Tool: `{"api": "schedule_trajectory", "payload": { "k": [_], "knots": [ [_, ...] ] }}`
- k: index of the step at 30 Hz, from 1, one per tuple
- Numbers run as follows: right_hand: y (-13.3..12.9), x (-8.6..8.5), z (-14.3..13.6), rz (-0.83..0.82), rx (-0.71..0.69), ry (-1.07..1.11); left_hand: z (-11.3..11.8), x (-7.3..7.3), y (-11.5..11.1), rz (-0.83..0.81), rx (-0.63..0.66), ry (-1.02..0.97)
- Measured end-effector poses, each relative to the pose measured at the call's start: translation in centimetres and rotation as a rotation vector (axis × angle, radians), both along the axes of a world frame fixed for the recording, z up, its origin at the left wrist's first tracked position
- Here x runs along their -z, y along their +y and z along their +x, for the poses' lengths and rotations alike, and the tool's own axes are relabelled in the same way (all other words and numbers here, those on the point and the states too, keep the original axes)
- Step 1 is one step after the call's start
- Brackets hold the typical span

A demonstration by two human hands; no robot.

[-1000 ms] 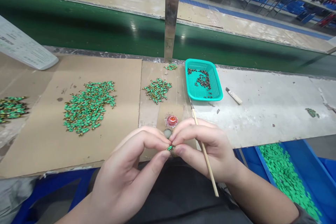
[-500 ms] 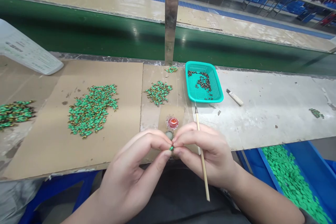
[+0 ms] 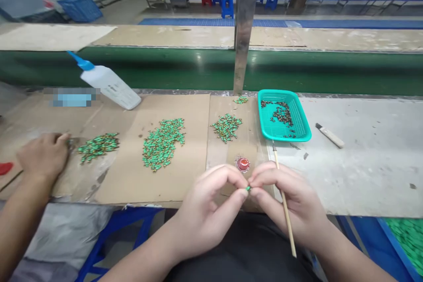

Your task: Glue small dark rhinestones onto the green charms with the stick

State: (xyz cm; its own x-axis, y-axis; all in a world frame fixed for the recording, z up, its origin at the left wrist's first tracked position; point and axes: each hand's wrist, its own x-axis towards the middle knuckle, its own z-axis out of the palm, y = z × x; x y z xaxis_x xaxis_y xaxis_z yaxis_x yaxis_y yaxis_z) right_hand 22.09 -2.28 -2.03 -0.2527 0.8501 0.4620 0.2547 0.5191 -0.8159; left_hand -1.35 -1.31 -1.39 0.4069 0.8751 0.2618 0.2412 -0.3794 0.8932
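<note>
My left hand (image 3: 214, 207) is closed, with thumb and forefinger pinching a small green piece (image 3: 247, 188). Most of that piece is covered by the fingertips. My right hand (image 3: 294, 205) meets it there, its thumb and forefinger pressed to the piece's other side. A thin paintbrush (image 3: 287, 217) with a wooden handle also rests in my right hand, slanting across the fingers with its dark tip pointing away from me. Just beyond the fingertips sits a small round container of red paint (image 3: 243, 164). Farther off is a small pile of green and gold-brown pieces (image 3: 227, 127).
A teal basket (image 3: 308, 134) holds small dark bits. A flat brush (image 3: 329, 135) lies right of it. Larger green piles (image 3: 163, 143) spread leftward, near a tilted white bottle (image 3: 112, 87). Another person's hand (image 3: 44, 156) rests at far left. A metal post (image 3: 243, 31) rises behind.
The view has swung left and levelled, bringing another person's hand and the whole bottle into sight. Both my hands still pinch together. A pale round item near my fingertips no longer shows.
</note>
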Motion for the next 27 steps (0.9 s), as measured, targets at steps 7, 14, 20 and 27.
{"api": "schedule_trajectory", "payload": {
  "k": [7, 14, 20, 27],
  "knots": [
    [1.0, 0.4, 2.2, -0.018, 0.301, 0.000, -0.7, 2.3, 9.3, 0.104, -0.228, 0.347],
    [0.5, 1.1, 2.9, -0.042, 0.199, 0.040, -2.6, 3.0, 15.6, 0.076, -0.353, 0.646],
    [-1.1, 2.1, 4.6, -0.139, 0.237, 0.201, -10.7, 0.6, 18.7, -0.094, -0.584, 0.854],
    [-0.1, 2.7, 5.0, -0.260, 0.323, 0.231, -12.6, 1.6, 20.5, -0.263, -0.530, 0.970]
  ]
}}
